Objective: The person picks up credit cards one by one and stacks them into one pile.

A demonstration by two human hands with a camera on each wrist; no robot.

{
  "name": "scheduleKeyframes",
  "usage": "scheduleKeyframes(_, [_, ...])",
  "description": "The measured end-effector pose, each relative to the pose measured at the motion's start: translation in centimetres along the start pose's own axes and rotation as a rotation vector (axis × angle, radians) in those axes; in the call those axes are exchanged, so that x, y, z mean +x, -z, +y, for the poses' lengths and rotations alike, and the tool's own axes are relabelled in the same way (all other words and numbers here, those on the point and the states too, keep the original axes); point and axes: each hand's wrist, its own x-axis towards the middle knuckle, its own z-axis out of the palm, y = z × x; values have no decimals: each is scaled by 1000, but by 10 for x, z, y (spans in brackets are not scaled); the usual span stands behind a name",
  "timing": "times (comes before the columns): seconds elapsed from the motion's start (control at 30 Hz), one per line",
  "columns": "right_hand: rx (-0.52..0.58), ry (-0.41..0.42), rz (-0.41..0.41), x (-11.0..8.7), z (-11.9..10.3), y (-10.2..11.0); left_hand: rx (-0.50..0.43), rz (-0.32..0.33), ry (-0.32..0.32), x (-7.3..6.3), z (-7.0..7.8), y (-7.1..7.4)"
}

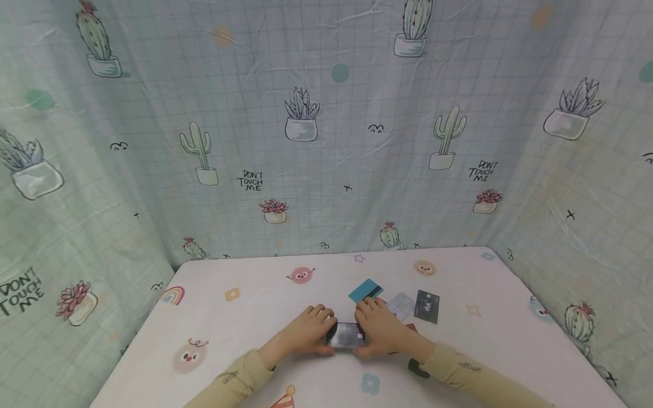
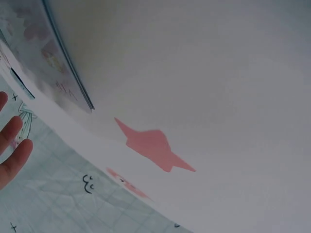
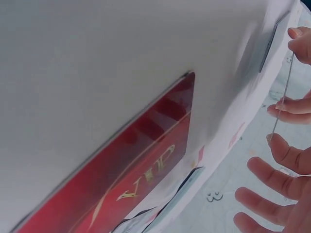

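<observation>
The left hand (image 1: 312,330) and right hand (image 1: 378,328) grip a grey card (image 1: 347,336), nearer than the blue card (image 1: 364,289). It looks light, stiff, slick; its ends probably suit pinching.

Your R hand (image 3: 289,194) is at the RH edge, pinching a thin card (image 3: 287,77) btwn thumb & fingertip; card's seen edge-on, other fingers spread below. Your L hand (image 3: 299,106) shows only partly, fingertips by the same card. Big in front: red card (image 3: 141,160) w/ gold "VIP" lettering, flat on the white table (image 3: 87,73). Pale card (image 3: 170,201) just past it, mostly hidden. Gridded cloth (image 3: 233,170) in bkgd.
</observation>
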Motion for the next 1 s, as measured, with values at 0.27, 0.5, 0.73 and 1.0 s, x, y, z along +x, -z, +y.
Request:
scheduleKeyframes(0.27, [15,35,19,5,-1,4,-16,12,31,-7,-1,5])
scheduleKeyframes(0.5, [26,38,12,8,-2,5,-39,-2,62,-10,-2,7])
scheduleKeyframes(0.73, [33,36,19,12,-5,7,-45,22,71,-15,-3,11])
scheduleKeyframes(1.0, [64,49,25,18,-10,9,-75,-4,101,-25,-2,15])
